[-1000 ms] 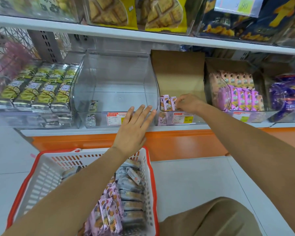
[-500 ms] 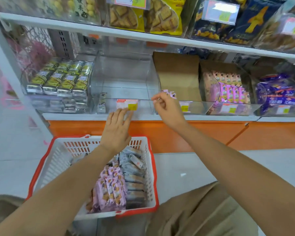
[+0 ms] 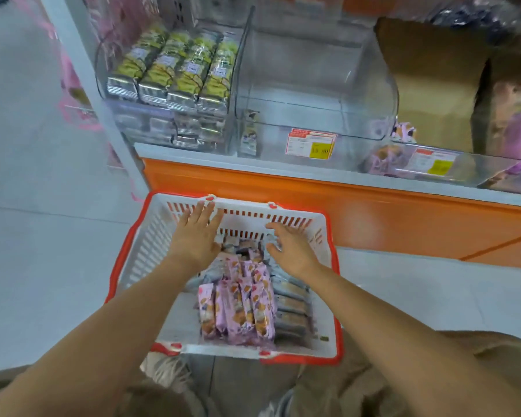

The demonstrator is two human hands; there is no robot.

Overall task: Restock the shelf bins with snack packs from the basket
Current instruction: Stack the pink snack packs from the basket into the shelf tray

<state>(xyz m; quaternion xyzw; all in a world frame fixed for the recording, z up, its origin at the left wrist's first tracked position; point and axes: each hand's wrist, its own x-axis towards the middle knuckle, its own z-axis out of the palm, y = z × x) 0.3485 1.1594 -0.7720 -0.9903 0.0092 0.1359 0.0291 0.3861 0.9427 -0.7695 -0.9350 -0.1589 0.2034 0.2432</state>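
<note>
Snack packs (image 3: 238, 308) at 6 o'clock come next: left hand (image 3: 197, 236) and right hand (image 3: 292, 251), spread and empty, have dropped from shelf (image 3: 193, 152) to basket (image 3: 124, 260)

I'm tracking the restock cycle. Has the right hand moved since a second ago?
Yes. The right hand has dropped from the shelf bin down into the basket, open over the packs.

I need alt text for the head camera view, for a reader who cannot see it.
A person's left hand and right hand, both open, reach over pink snack packs in a red-rimmed white basket. On the shelf beyond, the middle clear bin is nearly empty.
</note>
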